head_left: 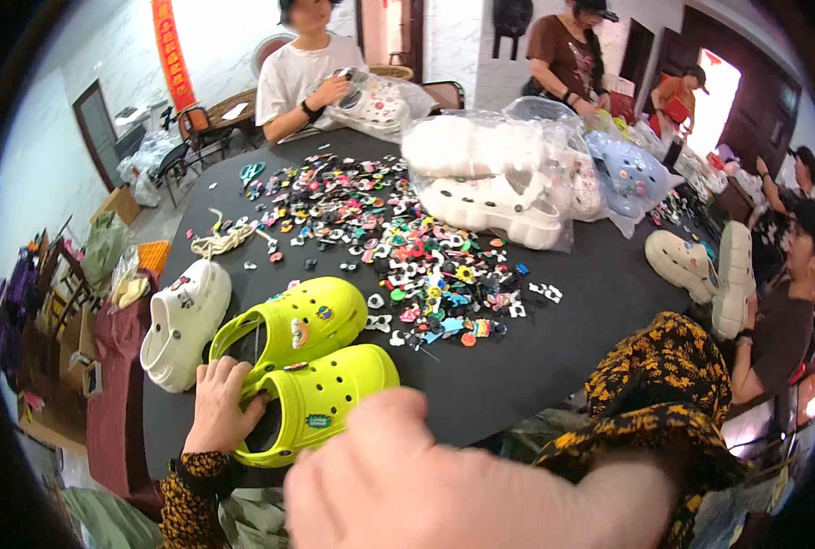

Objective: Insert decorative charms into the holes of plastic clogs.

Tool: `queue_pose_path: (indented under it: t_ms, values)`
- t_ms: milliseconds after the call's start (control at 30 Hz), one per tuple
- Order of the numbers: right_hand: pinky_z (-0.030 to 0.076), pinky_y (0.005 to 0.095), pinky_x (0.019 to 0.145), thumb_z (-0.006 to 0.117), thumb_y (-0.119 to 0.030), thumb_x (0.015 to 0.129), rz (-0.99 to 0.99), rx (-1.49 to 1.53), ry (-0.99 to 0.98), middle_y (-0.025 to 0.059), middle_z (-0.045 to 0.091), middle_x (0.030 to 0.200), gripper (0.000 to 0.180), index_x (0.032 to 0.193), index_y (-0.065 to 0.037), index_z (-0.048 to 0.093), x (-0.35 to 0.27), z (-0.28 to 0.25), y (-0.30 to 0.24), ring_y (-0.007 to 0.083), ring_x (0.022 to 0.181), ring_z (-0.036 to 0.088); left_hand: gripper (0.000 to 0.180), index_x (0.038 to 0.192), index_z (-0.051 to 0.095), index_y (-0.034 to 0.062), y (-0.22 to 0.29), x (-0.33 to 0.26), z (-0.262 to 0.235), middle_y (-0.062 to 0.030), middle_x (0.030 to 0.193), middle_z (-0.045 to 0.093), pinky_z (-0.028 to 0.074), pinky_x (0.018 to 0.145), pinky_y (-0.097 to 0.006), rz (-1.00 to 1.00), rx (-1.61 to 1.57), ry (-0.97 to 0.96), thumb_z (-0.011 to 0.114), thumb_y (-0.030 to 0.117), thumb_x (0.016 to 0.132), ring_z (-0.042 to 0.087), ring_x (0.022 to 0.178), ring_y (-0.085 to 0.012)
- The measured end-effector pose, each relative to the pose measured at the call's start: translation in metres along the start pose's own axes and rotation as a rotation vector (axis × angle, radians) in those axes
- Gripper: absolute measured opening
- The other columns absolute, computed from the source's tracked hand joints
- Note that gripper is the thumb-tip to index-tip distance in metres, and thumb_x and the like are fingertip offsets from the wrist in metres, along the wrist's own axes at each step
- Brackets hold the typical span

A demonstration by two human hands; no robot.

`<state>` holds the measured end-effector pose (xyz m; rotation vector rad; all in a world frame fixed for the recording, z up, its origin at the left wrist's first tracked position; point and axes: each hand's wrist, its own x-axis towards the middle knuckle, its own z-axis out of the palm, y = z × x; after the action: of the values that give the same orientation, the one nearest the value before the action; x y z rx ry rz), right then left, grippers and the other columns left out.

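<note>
Two lime-green clogs lie side by side on the dark table (536, 361), toes pointing right. My left hand (220, 407) grips them at the heels, its thumb at the opening of the nearer clog (357, 380) and its fingers by the farther clog (334, 306). Small charms sit on both uppers. Large and blurred in front, my right hand (444, 485) is raised close to the view with its fingers curled in; whatever they may hold is hidden. A white clog (208, 297) with charms stands left of the green ones. Beyond lies a wide heap of colourful shoe charms (426, 252).
Clear bags with white clogs (490, 206) and blue clogs (627, 174) stand across the table. A bundle of cream cords (225, 240) lies at left. Two off-white clogs (686, 265) are at right, one by a co-worker's hand. Several other people work around the table.
</note>
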<state>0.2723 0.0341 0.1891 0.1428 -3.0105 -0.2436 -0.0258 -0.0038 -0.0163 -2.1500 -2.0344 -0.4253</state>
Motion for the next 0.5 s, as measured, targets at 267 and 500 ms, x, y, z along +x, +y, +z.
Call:
queue_pose_path:
  t_ms: [267,500]
  values:
    - [0.04,0.0313,0.063,0.065,-0.021,0.073,0.172,-0.269,-0.025,0.0027,0.05,0.069,0.027,0.091,-0.002,0.06,0.012,0.045,0.038,0.0177,0.066,0.054,0.043,0.102,0.054,0.0047,-0.008,0.002,0.0,-0.0118,0.093,0.05,0.036,0.083,-0.04,0.047,-0.062,0.049,0.071,0.02,0.066,0.049,0.093,-0.0296]
    - [0.041,0.0331,0.072,0.067,-0.022,0.076,0.154,-0.235,-0.016,0.0063,0.054,0.087,0.029,0.097,-0.006,0.054,0.063,0.096,0.076,0.021,0.084,0.056,0.035,0.106,0.054,0.0028,-0.021,-0.009,-0.005,-0.0137,0.105,0.053,0.04,0.088,-0.041,-0.024,-0.32,0.253,0.068,0.014,0.076,0.05,0.102,-0.0321]
